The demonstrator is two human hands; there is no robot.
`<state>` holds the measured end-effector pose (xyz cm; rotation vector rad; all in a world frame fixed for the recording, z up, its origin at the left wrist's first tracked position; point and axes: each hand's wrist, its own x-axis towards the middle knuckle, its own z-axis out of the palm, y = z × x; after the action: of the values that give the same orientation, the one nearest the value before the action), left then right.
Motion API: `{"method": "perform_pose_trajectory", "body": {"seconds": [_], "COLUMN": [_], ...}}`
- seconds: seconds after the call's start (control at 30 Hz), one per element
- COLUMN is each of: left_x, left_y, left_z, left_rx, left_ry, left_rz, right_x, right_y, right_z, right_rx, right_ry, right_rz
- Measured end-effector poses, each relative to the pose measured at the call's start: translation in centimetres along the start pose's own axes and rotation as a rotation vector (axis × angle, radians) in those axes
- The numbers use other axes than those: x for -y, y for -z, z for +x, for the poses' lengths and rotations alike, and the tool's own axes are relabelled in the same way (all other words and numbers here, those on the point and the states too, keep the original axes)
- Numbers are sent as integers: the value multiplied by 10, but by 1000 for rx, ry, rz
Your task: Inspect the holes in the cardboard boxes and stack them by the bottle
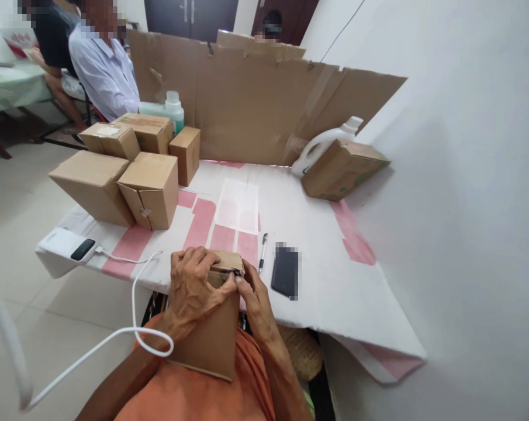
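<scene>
A brown cardboard box rests against my body at the table's front edge, its top tilted away from me. My left hand lies over the box's upper left, fingers curled over the top and thumb pressed at the right corner. On the other side, my right hand grips that same corner, fingers along the side and thumb near the left thumb. The corner's edge looks torn or frayed between the thumbs. Just right of the hands are a pen and a black phone.
Several closed cardboard boxes stand at the left, with a green-liquid bottle behind. A white jug and a leaning box are at the right. A cardboard partition borders the back. A white cable loops from a power bank.
</scene>
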<state>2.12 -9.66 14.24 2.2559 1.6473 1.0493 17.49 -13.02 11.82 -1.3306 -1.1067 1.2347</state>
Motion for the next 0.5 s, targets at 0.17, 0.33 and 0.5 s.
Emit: {"method": "perform_pose_trajectory", "body": {"seconds": [0.17,0.33,0.5], "left_x": [2,0,-2], "left_y": [3,6,-4], "left_z": [1,6,8], "left_rx": [19,57,102], "left_ry": [-28,-102,-145], "left_rz": [-42,-36,-13], "right_x": [-3,-3,3], "right_y": [0,10,11], "right_z": [0,1,-1], "right_rx": [-40,95,89], "right_ry": [-30,-30,13], "right_rz": [-7,28,34]}}
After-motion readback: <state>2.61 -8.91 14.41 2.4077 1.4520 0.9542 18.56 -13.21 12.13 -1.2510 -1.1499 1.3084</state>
